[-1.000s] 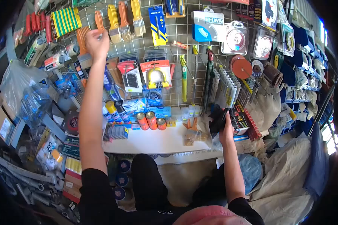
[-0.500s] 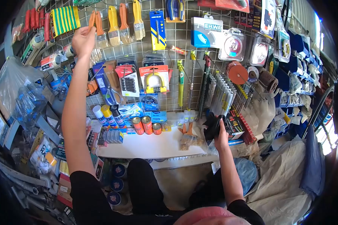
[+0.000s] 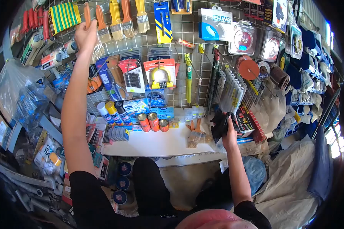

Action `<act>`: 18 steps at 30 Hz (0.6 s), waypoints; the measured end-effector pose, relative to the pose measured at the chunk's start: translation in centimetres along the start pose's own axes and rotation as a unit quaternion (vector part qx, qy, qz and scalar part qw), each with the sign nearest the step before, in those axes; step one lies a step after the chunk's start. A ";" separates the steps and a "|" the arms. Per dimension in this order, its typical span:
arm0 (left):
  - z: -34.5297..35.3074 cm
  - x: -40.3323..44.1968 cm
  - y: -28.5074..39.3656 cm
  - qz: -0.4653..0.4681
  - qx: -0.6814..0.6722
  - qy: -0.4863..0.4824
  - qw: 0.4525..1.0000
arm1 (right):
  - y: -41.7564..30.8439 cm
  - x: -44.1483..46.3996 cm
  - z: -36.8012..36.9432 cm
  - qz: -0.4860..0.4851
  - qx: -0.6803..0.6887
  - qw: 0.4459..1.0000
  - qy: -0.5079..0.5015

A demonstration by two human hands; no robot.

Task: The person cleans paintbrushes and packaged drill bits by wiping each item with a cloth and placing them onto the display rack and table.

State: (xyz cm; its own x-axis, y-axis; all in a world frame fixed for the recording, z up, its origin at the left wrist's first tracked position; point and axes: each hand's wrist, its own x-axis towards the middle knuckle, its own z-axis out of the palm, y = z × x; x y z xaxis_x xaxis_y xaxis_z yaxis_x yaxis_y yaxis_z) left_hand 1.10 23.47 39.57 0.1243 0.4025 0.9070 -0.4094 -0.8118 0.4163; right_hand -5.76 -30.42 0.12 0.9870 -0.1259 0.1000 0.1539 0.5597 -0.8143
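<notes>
High on the left of the wire grid, my left hand (image 3: 86, 36) is closed round the orange handle of a paintbrush (image 3: 87, 15), whose pale bristles show partly below the hand. Just right of it hangs another orange-handled brush (image 3: 102, 24), then yellow-handled brushes (image 3: 116, 23). A green and yellow striped pack (image 3: 65, 18) is to the hand's left. My right hand (image 3: 230, 131) grips a black cloth-like item (image 3: 220, 125) at the right end of the white shelf. More orange-handled brushes (image 3: 196, 134) lie on the shelf beside it.
The white shelf (image 3: 156, 147) bears orange cans (image 3: 153, 122), spray cans (image 3: 112, 112) and small packs. Packaged goods and saw blades (image 3: 232, 91) hang on the grid (image 3: 179, 57). Blue bins (image 3: 307, 68) line the right side; pipes and bags crowd the left.
My left hand has moved from the hanging orange brushes slightly left, with one brush in its fingers. The view has shifted a little. My right hand still grips the black item.
</notes>
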 end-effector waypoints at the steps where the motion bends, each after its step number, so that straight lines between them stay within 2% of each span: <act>1: 0.0 0.0 0.2 0.002 0.000 -0.002 1.000 | 0.1 0.1 -0.3 0.001 0.003 1.000 -0.006; 3: -0.6 -0.2 0.6 0.034 -0.109 0.048 0.992 | -0.2 0.2 -0.5 0.001 0.002 1.000 -0.012; 5: -2.1 -1.8 3.3 0.021 -0.126 0.055 0.990 | -0.8 -0.3 -0.1 0.004 0.036 0.999 -0.030; 7: -3.1 -3.2 5.0 -0.087 -0.320 0.029 0.943 | -1.0 -0.5 0.4 -0.012 0.046 0.998 -0.050; 8: -3.2 -3.3 4.3 -0.035 -0.293 0.068 0.953 | -1.2 -0.7 0.4 -0.028 0.050 0.996 -0.070; 9: -3.3 -3.4 4.5 -0.037 -0.295 0.065 0.953 | -1.3 -0.9 0.6 -0.029 0.049 0.996 -0.066; 12: -4.8 -4.1 6.5 -0.116 -0.399 0.028 0.909 | -1.3 -1.2 1.1 -0.023 0.035 0.996 -0.076; 15: -6.1 -7.0 8.2 -0.095 -0.370 0.020 0.924 | -2.0 -1.9 2.1 -0.038 0.026 0.994 -0.102; 16: -5.7 -9.9 10.8 -0.091 -0.308 0.048 0.946 | -2.0 -2.0 2.8 -0.050 0.017 0.994 -0.098; 17: -5.9 -13.1 12.3 -0.068 -0.298 -0.024 0.952 | -1.5 -2.3 3.3 -0.048 0.020 0.994 -0.095; 18: -4.8 -16.7 13.5 -0.052 -0.253 -0.036 0.966 | -1.2 -2.5 3.7 -0.044 0.035 0.987 -0.150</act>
State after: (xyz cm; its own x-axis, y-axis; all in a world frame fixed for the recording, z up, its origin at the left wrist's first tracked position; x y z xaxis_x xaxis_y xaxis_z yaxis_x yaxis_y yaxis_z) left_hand -10.81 7.85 29.75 0.2427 0.4253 0.8719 -0.7778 -0.4518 0.4369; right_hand -8.27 -27.70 2.93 0.9376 0.0655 0.3414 0.2320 0.6136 -0.7548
